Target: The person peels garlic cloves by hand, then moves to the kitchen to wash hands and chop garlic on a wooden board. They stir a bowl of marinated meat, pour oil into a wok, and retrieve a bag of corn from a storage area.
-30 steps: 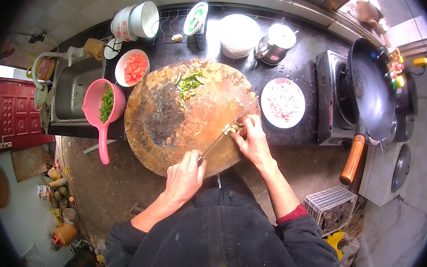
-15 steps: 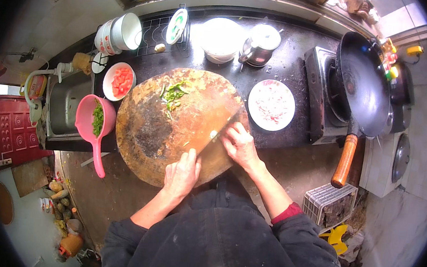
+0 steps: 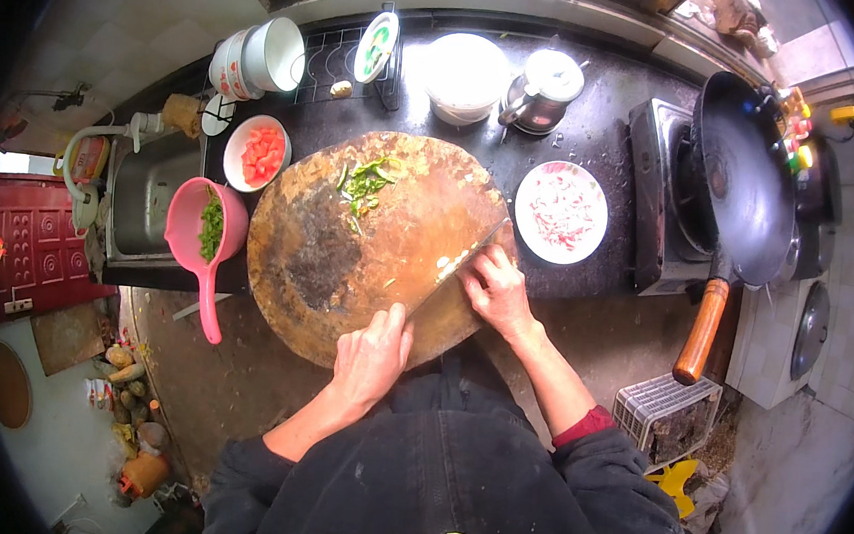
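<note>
My left hand [image 3: 371, 353] is closed around the handle end of a kitchen knife [image 3: 428, 295]. The blade runs slantwise toward the far right across a round, worn wooden chopping board [image 3: 324, 304]. On the other side of the blade, my right hand [image 3: 497, 295] has its fingers bent and pressed together against the board; what lies under them is hidden. Small pale slices [image 3: 444, 262], perhaps garlic, lie along the blade. Farther back on the board sits a little heap of cut green pepper [image 3: 363, 186].
Left of the board are a bowl of red chunks [image 3: 262, 157], a pink ladle [image 3: 182, 216] holding chopped greens, and a sink [image 3: 156, 208]. To the right stand a plate of sliced meat [image 3: 562, 213] and a wok [image 3: 745, 182] on a stove, its wooden handle jutting toward me.
More pale slices show beside the blade than before. Both hands keep their grips with only a slight shift. The whole view has moved a little, so the scene sits farther right.
</note>
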Tool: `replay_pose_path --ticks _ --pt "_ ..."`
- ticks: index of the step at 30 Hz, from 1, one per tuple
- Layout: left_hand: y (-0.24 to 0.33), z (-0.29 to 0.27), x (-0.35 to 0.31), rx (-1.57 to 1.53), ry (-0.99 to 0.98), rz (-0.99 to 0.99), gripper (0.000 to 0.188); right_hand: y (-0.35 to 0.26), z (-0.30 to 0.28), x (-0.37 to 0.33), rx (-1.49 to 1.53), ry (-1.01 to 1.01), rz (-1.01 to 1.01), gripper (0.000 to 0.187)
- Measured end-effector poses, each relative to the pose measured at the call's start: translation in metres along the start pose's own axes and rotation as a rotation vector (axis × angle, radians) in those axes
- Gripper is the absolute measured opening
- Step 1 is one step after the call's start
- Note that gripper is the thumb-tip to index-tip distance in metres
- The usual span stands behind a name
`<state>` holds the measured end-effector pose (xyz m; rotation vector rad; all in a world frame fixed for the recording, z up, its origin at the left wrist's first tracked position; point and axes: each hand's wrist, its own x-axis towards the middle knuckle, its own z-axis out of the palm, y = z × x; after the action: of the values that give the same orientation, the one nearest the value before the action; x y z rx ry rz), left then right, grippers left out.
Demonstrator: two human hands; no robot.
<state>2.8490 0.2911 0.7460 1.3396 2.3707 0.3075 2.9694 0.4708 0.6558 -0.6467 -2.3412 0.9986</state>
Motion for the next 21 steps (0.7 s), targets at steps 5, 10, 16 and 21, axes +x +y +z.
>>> replay_pose_path --ticks 5,10,16,21 --pt "0.008 0.008 0.014 -0.002 -0.024 -0.011 0.02 0.003 0.003 -0.002 -0.024 0.01 0.018 0.013" --pt "0.002 0.004 0.01 -0.026 -0.029 -0.003 0.019 0.004 0.005 -0.004 -0.048 0.049 -0.002 0.015" --pt "0.009 0.007 0.019 -0.062 -0.018 -0.024 0.019 0.003 0.004 -0.006 -0.009 0.046 0.009 0.016" --pt "0.008 0.003 0.011 -0.04 -0.066 -0.042 0.02 0.003 0.005 -0.008 -0.01 0.037 -0.002 0.017"
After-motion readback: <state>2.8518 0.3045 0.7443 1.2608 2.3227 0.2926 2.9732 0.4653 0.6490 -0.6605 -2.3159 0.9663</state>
